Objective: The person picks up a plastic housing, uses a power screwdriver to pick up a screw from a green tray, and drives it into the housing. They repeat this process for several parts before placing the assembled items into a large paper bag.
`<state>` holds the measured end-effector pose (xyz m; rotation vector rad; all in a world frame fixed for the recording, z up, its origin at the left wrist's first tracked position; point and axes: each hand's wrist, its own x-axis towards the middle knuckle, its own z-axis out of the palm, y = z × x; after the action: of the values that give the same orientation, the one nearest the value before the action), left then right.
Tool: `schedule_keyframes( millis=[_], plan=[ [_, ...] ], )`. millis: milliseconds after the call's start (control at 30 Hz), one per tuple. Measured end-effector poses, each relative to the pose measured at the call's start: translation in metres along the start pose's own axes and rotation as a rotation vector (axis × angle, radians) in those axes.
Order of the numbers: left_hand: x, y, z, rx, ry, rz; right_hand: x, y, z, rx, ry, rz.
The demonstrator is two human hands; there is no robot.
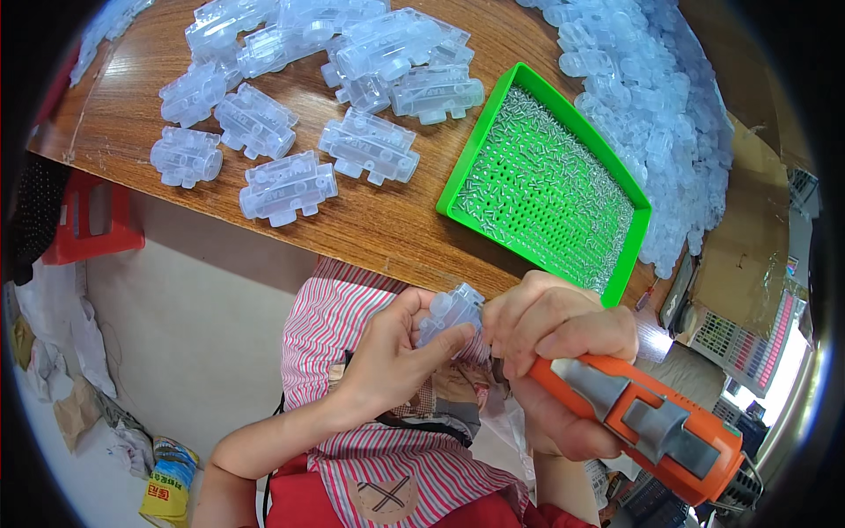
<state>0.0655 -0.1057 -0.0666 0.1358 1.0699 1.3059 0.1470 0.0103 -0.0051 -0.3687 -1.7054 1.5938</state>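
Both hands busy: your left hand [387,356] clamps clear housing [451,314] steady; right hand [550,330] fist-grips orange screwdriver [647,414]; screw tray [546,180] at one o'clock, within reach.

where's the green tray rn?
Head view, right of centre: green tray sits on the wooden table, between the clear plastic housings and the right-hand pile, above the right hand.

1. A crumpled yellow bag [167,487] with red and blue print lies on the floor at the lower left of the frame.
2. A flat brown cardboard piece [742,229] with a clear film over part of it sits at the right edge.
3. A slanted panel [757,339] with rows of pink and green marks stands at the lower right, below the cardboard.
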Motion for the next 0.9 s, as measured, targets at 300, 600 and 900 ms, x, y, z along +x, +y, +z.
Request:
schedule_keyframes(
  millis=[300, 600, 900],
  plan=[
    [0.000, 0.000, -0.008, 0.006, -0.001, 0.036, 0.000, 0.000, 0.000, -0.040, 0.009, 0.261],
    [-0.012, 0.037, -0.009, 0.315, -0.070, -0.061, 0.074, -0.018, -0.082, -0.008, 0.096, -0.131],
    [-0.017, 0.070, -0.010, 0.356, -0.223, -0.077, 0.059, -0.027, -0.116, -0.566, 0.186, -0.046]
  ],
)
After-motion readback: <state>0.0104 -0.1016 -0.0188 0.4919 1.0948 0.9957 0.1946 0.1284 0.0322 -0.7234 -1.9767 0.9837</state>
